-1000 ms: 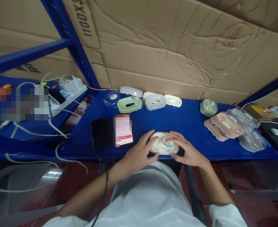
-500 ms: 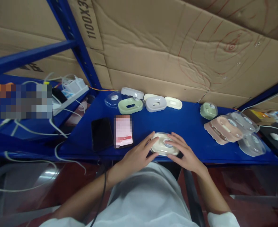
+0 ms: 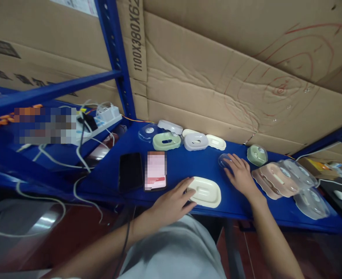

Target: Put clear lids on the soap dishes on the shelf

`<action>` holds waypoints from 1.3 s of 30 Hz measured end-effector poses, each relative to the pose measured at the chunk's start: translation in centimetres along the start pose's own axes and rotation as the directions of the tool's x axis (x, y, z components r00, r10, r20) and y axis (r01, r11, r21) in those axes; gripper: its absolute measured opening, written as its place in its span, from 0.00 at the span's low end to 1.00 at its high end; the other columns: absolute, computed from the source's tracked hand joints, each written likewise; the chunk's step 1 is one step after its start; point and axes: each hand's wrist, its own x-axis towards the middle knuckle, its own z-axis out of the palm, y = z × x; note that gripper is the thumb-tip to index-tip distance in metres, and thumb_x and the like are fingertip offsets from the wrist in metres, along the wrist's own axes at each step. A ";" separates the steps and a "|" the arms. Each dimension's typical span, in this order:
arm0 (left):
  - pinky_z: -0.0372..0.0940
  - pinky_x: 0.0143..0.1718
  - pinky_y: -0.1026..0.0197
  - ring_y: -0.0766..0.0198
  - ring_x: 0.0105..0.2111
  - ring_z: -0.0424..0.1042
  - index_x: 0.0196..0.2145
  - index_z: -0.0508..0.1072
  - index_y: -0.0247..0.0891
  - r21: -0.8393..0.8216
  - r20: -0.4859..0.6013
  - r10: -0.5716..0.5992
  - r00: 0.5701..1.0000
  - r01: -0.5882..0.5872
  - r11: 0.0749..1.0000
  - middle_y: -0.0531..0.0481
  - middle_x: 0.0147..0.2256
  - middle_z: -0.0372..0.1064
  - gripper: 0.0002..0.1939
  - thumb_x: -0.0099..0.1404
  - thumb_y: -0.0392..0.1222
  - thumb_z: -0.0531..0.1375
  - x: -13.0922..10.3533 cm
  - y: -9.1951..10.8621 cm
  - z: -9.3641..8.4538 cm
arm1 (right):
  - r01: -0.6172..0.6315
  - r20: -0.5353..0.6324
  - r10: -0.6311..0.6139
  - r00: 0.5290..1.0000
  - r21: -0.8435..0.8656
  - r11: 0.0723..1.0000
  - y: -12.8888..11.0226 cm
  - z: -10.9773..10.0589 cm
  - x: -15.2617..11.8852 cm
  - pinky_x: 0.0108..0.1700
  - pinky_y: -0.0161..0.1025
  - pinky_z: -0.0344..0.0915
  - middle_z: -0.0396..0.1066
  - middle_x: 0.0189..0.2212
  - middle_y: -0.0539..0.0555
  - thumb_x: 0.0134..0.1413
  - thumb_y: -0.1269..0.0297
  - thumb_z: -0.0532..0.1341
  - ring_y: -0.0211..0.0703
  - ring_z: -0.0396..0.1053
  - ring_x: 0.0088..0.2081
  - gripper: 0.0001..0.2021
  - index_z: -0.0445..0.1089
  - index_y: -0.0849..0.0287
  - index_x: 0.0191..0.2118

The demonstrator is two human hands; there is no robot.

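A cream soap dish [image 3: 207,190] lies near the table's front edge, its shallow hollow facing up. My left hand [image 3: 173,199] grips its left end, thumb at the near side and fingers over the rim. Further back and to the right, my right hand [image 3: 241,173] has its fingers around a clear plastic lid [image 3: 223,159] low over the table or on it; which of the two, I cannot tell. The hand hides much of the lid. Just beyond that hand sits a green lidded soap box [image 3: 257,155].
Along the back are a green soap tray [image 3: 166,142], a lilac one [image 3: 196,142], cream pieces [image 3: 216,142] and another clear lid [image 3: 148,132]. Two phones [image 3: 131,171] lie at left. Pink soap boxes [image 3: 275,179] and clear-lidded ones [image 3: 311,202] stand right. A dark cable crosses my left forearm.
The clear lid has come off the cream soap dish and moved right and back with my right hand. My left hand stays at the dish. The head view has shifted.
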 end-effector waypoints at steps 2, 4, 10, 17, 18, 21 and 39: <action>0.69 0.66 0.47 0.45 0.70 0.64 0.57 0.72 0.36 0.011 -0.021 0.018 1.000 -0.018 1.000 0.34 0.68 0.64 0.17 0.76 0.47 0.62 0.0 0.0 -0.1 | 0.118 0.039 -0.119 0.992 0.011 0.993 -1.3 0.5 3.8 0.71 0.62 0.55 0.62 0.72 0.62 0.74 0.61 0.52 0.59 0.58 0.73 0.25 0.63 0.56 0.71; 0.68 0.68 0.47 0.46 0.70 0.63 0.57 0.72 0.36 -0.004 -0.055 0.020 0.998 -0.020 1.000 0.35 0.68 0.65 0.16 0.77 0.46 0.61 0.1 0.1 -0.4 | 0.191 0.068 -0.192 0.979 0.021 0.981 -2.8 1.4 7.5 0.71 0.62 0.55 0.62 0.72 0.64 0.73 0.62 0.54 0.59 0.58 0.73 0.27 0.60 0.59 0.73; 0.65 0.70 0.46 0.48 0.71 0.61 0.50 0.72 0.37 -0.133 -0.169 -0.017 0.986 -0.006 0.991 0.37 0.61 0.70 0.07 0.77 0.41 0.60 0.2 0.3 -1.4 | 0.222 0.078 -0.224 0.971 0.038 0.974 -4.9 2.9 12.5 0.67 0.61 0.57 0.79 0.56 0.63 0.72 0.67 0.56 0.58 0.74 0.58 0.15 0.75 0.60 0.57; 0.66 0.69 0.46 0.49 0.69 0.64 0.50 0.68 0.40 -0.292 -0.264 -0.084 0.961 0.004 0.956 0.38 0.58 0.66 0.05 0.78 0.39 0.59 -0.1 0.4 -2.0 | 0.260 0.034 -0.277 0.960 0.256 0.931 -5.8 -0.7 3.3 0.67 0.60 0.56 0.79 0.55 0.58 0.73 0.63 0.58 0.54 0.74 0.57 0.15 0.74 0.51 0.59; 0.66 0.68 0.47 0.49 0.68 0.65 0.50 0.68 0.40 -0.300 -0.258 -0.089 0.962 0.008 0.954 0.38 0.59 0.65 0.05 0.78 0.39 0.59 -0.1 0.5 -2.0 | 0.251 0.047 -0.280 0.959 0.321 0.913 -6.0 -1.0 1.5 0.68 0.61 0.57 0.78 0.56 0.57 0.72 0.64 0.59 0.55 0.74 0.59 0.16 0.73 0.49 0.61; 0.67 0.67 0.48 0.50 0.67 0.66 0.50 0.67 0.40 -0.276 -0.258 -0.070 0.964 -0.004 0.961 0.38 0.58 0.65 0.06 0.78 0.40 0.58 -0.2 0.7 -1.9 | 0.153 0.011 -0.184 0.983 0.507 0.848 -6.7 -1.4 -3.0 0.69 0.59 0.61 0.69 0.67 0.58 0.68 0.60 0.63 0.57 0.66 0.68 0.29 0.61 0.46 0.72; 0.70 0.65 0.44 0.46 0.66 0.69 0.63 0.69 0.45 -0.119 -0.098 -0.145 0.985 0.133 0.984 0.39 0.67 0.62 0.20 0.77 0.45 0.60 0.8 1.0 0.4 | -0.134 -0.003 0.181 0.984 0.660 0.739 -5.9 -0.5 -4.6 0.72 0.58 0.63 0.65 0.70 0.57 0.70 0.51 0.63 0.55 0.65 0.70 0.21 0.73 0.48 0.64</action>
